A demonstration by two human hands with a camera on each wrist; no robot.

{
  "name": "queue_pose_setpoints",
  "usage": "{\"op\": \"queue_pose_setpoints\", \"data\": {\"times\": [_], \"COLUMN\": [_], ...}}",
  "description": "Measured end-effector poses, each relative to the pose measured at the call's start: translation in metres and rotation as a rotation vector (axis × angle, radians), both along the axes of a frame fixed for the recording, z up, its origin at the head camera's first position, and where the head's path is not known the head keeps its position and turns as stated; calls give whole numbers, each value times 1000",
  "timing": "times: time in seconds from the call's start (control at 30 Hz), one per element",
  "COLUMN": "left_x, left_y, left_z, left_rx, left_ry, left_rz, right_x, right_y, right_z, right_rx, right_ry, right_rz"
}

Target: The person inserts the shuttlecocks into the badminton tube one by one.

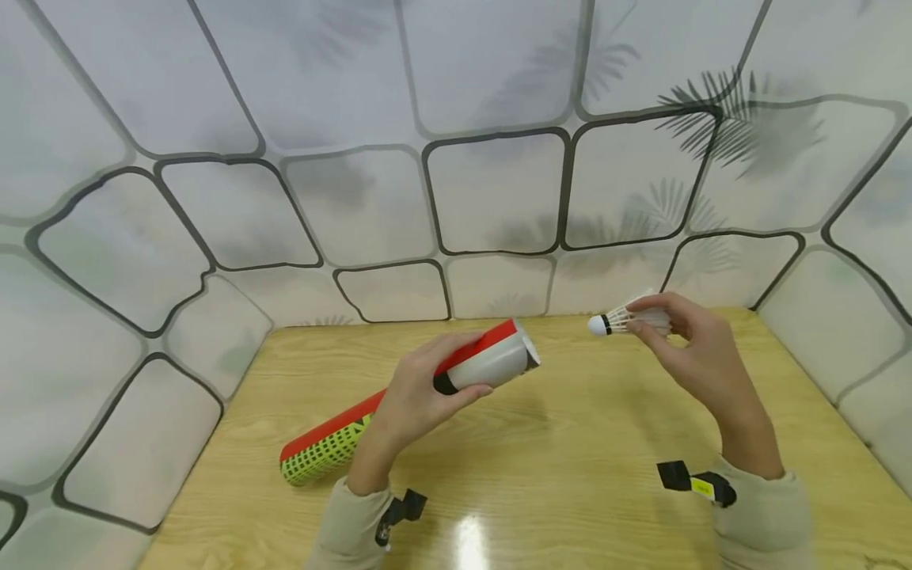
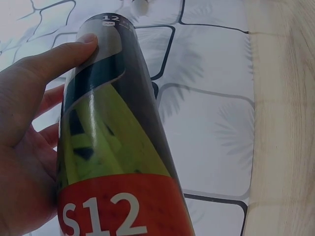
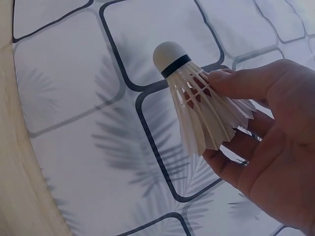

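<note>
**Hands first: tube left, shuttlecock right**

Our left hand (image 1: 413, 396) grips the shuttlecock tube (image 1: 406, 404) near its raised open end, its long axis slanting down-left to the wooden table (image 1: 570, 443). Our right hand (image 1: 701, 348) pinches a white shuttlecock (image 1: 627, 321) by its feathers, cork nose pointing left toward the tube's mouth, near but apart, slightly higher.

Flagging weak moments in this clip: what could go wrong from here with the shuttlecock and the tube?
1. The right hand pinches the shuttlecock by its feathers; squeezing could bend them.
2. The shuttlecock's cork points toward the tube mouth but sits apart and higher, so it may catch the rim.
3. The left hand holds the tilted tube mid-length, its far end apparently on the table; it could slip.
</note>
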State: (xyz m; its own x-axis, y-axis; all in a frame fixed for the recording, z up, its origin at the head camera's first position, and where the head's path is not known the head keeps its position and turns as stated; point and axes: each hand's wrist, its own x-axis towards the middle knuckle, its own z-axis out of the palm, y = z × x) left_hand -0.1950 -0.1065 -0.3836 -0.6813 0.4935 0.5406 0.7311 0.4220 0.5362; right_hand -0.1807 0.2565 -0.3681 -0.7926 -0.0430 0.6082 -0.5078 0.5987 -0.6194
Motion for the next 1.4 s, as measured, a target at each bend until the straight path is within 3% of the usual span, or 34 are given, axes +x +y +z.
{"op": "queue_pose_setpoints", "data": {"times": [0.2,0.43,0.7,1.2,1.4], "left_x": [0,1,1,2,1], "left_y": [3,0,-4,3,2], "left_z": [-1,0,2,2,2], "left_rx": [-13,-11,-10,-25,-20], "left_ry": [-13,-23,-22,-28,-23], "left_rz": [-4,2,-4,-6,-9], "right_x": [8,9,11,11,10], "right_y": [-6,-20,-39,-70,-81], "right_z": [-2,1,2,-2,-7], "right_rx": [-149,-220,-281,-231,-218], "right_ry": [57,99,129,111,77], "right_rz": [90,221,225,241,320]}}
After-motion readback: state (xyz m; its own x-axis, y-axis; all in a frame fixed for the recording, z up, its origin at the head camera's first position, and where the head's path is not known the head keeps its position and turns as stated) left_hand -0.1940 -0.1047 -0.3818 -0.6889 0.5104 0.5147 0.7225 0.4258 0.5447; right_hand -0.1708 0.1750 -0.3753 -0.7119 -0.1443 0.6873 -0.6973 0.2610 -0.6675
